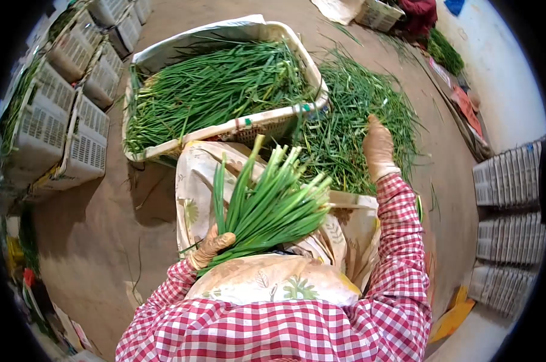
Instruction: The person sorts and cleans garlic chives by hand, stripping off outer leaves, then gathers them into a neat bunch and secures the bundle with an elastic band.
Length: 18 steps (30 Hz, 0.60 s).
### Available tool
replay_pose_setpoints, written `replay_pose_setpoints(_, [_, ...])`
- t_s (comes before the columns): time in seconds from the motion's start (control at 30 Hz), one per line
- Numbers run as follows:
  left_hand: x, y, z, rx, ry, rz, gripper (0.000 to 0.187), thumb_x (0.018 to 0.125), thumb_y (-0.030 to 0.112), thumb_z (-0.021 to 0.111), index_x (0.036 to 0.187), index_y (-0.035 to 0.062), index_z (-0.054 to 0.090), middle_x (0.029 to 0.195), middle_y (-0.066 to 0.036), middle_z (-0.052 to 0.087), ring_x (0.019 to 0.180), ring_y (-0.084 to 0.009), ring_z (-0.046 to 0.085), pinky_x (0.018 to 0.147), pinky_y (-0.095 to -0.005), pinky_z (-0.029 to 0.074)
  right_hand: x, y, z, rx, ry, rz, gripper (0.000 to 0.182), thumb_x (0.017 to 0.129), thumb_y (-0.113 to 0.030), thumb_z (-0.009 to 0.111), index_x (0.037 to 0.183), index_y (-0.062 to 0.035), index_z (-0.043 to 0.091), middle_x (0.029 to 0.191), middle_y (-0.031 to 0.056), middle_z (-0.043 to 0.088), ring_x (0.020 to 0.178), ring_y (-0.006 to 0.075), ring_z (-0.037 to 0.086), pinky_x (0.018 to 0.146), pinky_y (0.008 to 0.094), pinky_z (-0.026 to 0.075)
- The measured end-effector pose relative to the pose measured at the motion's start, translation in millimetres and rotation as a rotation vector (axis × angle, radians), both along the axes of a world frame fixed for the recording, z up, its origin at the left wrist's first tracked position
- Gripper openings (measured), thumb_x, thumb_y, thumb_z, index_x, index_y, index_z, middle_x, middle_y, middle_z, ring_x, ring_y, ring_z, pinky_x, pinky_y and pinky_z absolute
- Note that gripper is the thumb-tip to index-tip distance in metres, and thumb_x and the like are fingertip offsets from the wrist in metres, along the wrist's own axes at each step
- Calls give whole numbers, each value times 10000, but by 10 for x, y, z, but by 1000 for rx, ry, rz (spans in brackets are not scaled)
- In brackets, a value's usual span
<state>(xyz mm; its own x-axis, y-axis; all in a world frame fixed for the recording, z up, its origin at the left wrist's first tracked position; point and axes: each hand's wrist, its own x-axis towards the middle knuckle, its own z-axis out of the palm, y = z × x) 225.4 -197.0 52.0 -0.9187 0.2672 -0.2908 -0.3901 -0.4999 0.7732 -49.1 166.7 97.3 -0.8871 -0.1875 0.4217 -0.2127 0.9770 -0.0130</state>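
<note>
Chives in a tight bunch sit in the left hand, whose gloved fingers are clamped around the lower end of the stalks, just above the lap. The cut ends fan up and away from those fingers, toward the basket. The right hand, also gloved, reaches out over a loose pile of chives lying on the floor; its fingers rest down among the stalks, and whether they are apart or closed on any of them cannot be told. Both arms wear red and white checked sleeves.

Under the left hand's fingers lies a floral-patterned cloth spread over the lap and knees. Just beyond the tips of the bunch stands a large white basket, lined and heaped with more chives laid lengthwise; its near rim touches the edge of the loose pile. The brown floor runs out to the left of the left fingers, where a row of empty white plastic crates stands well apart. Far to the right of the right fingers, stacked grey crates lean by a pale wall. Past the pile, another crate and red cloth lie at the far end.
</note>
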Motion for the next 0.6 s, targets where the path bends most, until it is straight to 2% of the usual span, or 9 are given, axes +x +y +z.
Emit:
replay_pose_setpoints(0.07, [3, -22, -78, 20, -2, -23, 584, 837, 246, 661, 1313, 34, 397, 898, 49, 533, 690, -25, 438, 600, -167, 363, -71, 319, -161, -80, -321, -88, 403, 895, -139, 462, 1258, 34, 427, 772, 211, 617, 680, 357, 599, 607, 435, 471])
replay_pose_setpoints(0.13, [-13, -25, -121, 58, 4, -28, 579, 837, 253, 659, 1304, 25, 402, 850, 62, 517, 632, -21, 395, 557, -161, 326, 262, 77, 85, -930, -661, 24, 614, 886, -435, 534, 1322, -26, 394, 1095, 158, 603, 929, 264, 592, 802, 387, 480])
replay_pose_setpoints(0.17, [-23, -20, -137, 66, 13, -25, 578, 838, 256, 658, 1301, 20, 404, 836, 64, 511, 614, -20, 383, 544, -158, 315, 489, -138, 436, -1233, -1002, 161, 753, 808, -554, 590, 1335, -54, 392, 1228, 105, 540, 1039, 209, 543, 882, 376, 449])
replay_pose_setpoints(0.23, [-64, 17, 2, 34, 10, -34, 581, 833, 266, 660, 1294, 17, 409, 805, 66, 492, 601, -21, 374, 530, -156, 304, 716, -485, 566, -1127, -1138, 165, 713, 760, -596, 620, 1233, -72, 519, 1168, 91, 576, 995, 188, 557, 858, 374, 457])
replay_pose_setpoints(0.33, [-92, 55, 38, -52, 36, 9, 610, 817, 295, 671, 1296, 23, 409, 788, 62, 469, 618, -32, 393, 536, -165, 317, 802, -682, 274, -1086, -1104, 303, 372, 850, -393, 624, 975, -44, 656, 833, 30, 646, 735, 121, 557, 676, 264, 448])
replay_pose_setpoints(0.4, [-47, -96, -80, -190, -40, -115, 591, 845, 301, 632, 1313, 25, 400, 995, 11, 518, 833, -79, 471, 719, -223, 385, 894, -757, 339, -1101, -1032, 249, 278, 877, -313, 610, 893, -43, 673, 730, -10, 616, 646, 105, 517, 611, 242, 418])
replay_pose_setpoints(0.43, [-65, -97, -72, -225, -57, -144, 587, 851, 303, 623, 1317, 26, 397, 1046, -2, 531, 887, -91, 491, 765, -237, 402, 924, -789, 522, -943, -911, 275, 235, 896, -283, 585, 859, -65, 661, 720, -1, 603, 590, 66, 490, 538, 208, 413])
replay_pose_setpoints(0.53, [-111, 11, 83, -186, -121, -67, 542, 877, 305, 588, 1311, 29, 415, 1190, -29, 517, 1058, -127, 477, 910, -271, 379, 830, -545, 733, -1015, -785, 306, 242, 907, -289, 565, 837, -74, 651, 740, -8, 633, 603, 67, 500, 562, 212, 418])
replay_pose_setpoints(0.6, [-113, 30, 113, -171, -144, -55, 545, 875, 332, 591, 1301, 31, 432, 1177, -22, 520, 1045, -126, 485, 911, -265, 378, 667, -248, 838, -1066, -546, 183, 231, 922, -282, 540, 847, -86, 638, 748, -5, 640, 593, 60, 503, 547, 209, 424])
